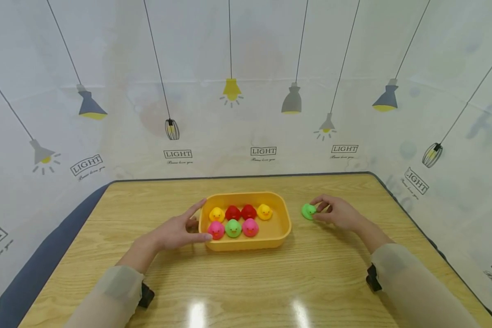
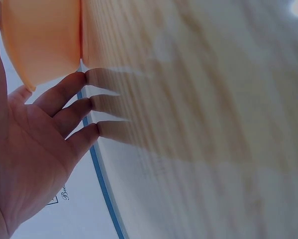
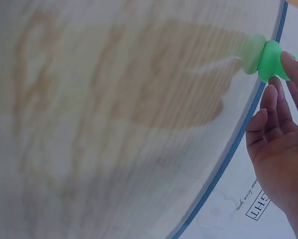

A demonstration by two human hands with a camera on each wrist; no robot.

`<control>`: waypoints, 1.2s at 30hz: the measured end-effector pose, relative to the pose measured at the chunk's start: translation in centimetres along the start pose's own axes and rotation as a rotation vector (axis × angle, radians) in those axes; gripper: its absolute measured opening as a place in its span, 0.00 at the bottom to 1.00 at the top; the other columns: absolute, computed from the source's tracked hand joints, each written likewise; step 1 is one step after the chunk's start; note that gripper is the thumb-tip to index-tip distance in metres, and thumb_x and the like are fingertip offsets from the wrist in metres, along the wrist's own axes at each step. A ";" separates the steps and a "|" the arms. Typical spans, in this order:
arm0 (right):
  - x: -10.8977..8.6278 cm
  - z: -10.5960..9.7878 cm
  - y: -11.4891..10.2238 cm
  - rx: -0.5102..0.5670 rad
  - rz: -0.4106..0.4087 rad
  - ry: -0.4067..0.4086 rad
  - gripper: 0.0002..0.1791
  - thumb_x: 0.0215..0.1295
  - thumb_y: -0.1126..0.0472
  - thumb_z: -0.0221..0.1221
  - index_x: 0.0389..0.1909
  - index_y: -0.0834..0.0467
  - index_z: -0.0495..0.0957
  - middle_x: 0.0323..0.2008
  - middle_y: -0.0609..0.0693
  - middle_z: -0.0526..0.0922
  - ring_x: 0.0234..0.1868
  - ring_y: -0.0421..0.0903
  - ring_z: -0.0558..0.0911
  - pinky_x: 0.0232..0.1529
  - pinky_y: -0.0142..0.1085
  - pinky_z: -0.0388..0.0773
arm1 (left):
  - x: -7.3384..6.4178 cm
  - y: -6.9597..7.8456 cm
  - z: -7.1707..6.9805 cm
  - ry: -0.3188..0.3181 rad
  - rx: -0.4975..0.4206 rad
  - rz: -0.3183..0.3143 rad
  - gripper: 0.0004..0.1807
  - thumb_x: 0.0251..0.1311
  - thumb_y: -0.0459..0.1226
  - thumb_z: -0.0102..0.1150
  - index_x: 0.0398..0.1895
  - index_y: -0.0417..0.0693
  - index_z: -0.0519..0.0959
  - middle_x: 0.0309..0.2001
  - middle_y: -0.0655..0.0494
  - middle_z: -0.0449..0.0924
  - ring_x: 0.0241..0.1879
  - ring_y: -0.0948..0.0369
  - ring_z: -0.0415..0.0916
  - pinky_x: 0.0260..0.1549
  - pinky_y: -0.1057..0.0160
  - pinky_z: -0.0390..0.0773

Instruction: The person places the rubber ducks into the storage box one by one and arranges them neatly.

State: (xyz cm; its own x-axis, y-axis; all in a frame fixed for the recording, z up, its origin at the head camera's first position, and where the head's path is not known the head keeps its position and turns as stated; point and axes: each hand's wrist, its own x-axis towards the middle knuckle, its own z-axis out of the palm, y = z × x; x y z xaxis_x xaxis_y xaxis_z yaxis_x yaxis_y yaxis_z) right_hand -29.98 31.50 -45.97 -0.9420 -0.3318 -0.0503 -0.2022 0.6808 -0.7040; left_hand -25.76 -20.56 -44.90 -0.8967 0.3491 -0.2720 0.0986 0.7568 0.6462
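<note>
In the head view a yellow plastic box (image 1: 246,244) holds several small rubber ducks. Two red ones (image 1: 233,212) lie between two yellow ones (image 1: 264,212) at the back; in front a green one (image 1: 233,228) sits between two pink ones (image 1: 250,227). My left hand (image 1: 179,231) spans the box's left end, thumb at the front rim and index finger by the back corner. Its other fingertips (image 2: 91,102) rest by the tabletop. To the right of the box, my right hand (image 1: 337,212) pinches another green rubber duck (image 1: 309,211) between thumb and fingers, low over the table.
The wooden table (image 1: 246,282) has a dark blue edge along its back and sides. Behind it hangs a pale cloth (image 1: 205,114) printed with lamps and the word LIGHT. A black wrist device (image 1: 146,295) sits at the left sleeve.
</note>
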 end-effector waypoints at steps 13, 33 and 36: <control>-0.8 0.1 -1.7 -0.048 -0.040 0.041 0.23 0.75 0.52 0.71 0.65 0.58 0.81 0.50 0.55 0.86 0.38 0.46 0.79 0.32 0.34 0.80 | -0.1 0.1 -0.1 -0.008 -0.002 0.011 0.63 0.59 0.72 0.70 0.89 0.89 0.38 0.82 0.34 0.68 0.80 0.31 0.65 0.77 0.20 0.59; -0.7 0.7 -8.6 -0.061 -0.201 0.072 0.20 0.69 0.54 0.76 0.59 0.55 0.86 0.44 0.49 0.87 0.36 0.45 0.79 0.33 0.32 0.78 | 0.0 0.1 -0.1 -0.004 0.004 0.002 0.63 0.60 0.72 0.70 0.89 0.88 0.38 0.82 0.33 0.67 0.80 0.30 0.65 0.76 0.20 0.60; -0.4 1.3 -9.3 -0.054 -0.216 0.059 0.20 0.68 0.54 0.77 0.57 0.55 0.87 0.43 0.50 0.87 0.36 0.45 0.79 0.34 0.32 0.77 | 0.0 0.0 0.0 -0.005 0.007 0.005 0.63 0.60 0.72 0.70 0.89 0.88 0.38 0.81 0.33 0.68 0.80 0.30 0.65 0.76 0.21 0.60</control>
State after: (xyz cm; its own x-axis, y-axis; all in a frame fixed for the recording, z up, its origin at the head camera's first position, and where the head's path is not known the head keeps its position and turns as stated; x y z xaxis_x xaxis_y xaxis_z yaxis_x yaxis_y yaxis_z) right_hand -27.37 24.42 -40.33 -0.8892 -0.4356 0.1398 -0.4130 0.6330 -0.6548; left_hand -25.75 -20.56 -44.83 -0.8942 0.3553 -0.2725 0.1059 0.7591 0.6423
